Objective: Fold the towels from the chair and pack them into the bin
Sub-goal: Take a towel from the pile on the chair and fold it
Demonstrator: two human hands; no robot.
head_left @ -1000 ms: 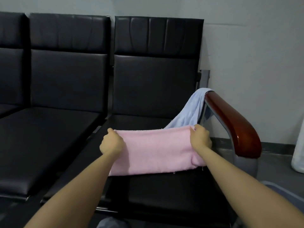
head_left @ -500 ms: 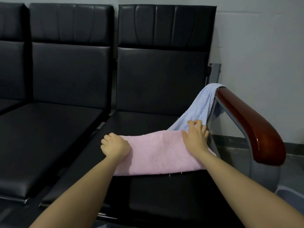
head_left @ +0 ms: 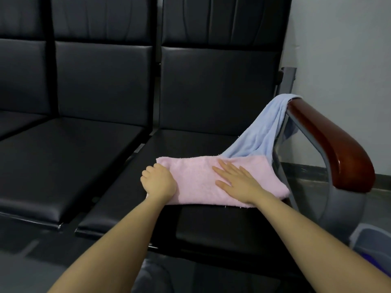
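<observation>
A pink towel (head_left: 196,176), folded into a long band, lies flat on the black seat (head_left: 211,225) of the rightmost chair. My left hand (head_left: 158,181) has curled fingers at the towel's left end and grips that edge. My right hand (head_left: 237,180) lies flat on the towel's middle, fingers spread and pressing down. A light blue towel (head_left: 260,132) hangs from the wooden armrest (head_left: 330,144) down onto the seat, its lower end touching the pink towel's far right corner. A corner of a grey-blue bin (head_left: 368,240) shows at the lower right.
Two more black seats (head_left: 63,166) stand to the left in the same row. A grey wall (head_left: 342,49) rises behind the armrest, with grey floor below it. The chair's grey metal frame (head_left: 338,208) stands between the seat and the bin.
Both hands lowered the pink towel's folded edge onto the seat. My right hand let go of its corner and now lies flat on the towel. The view moved closer.
</observation>
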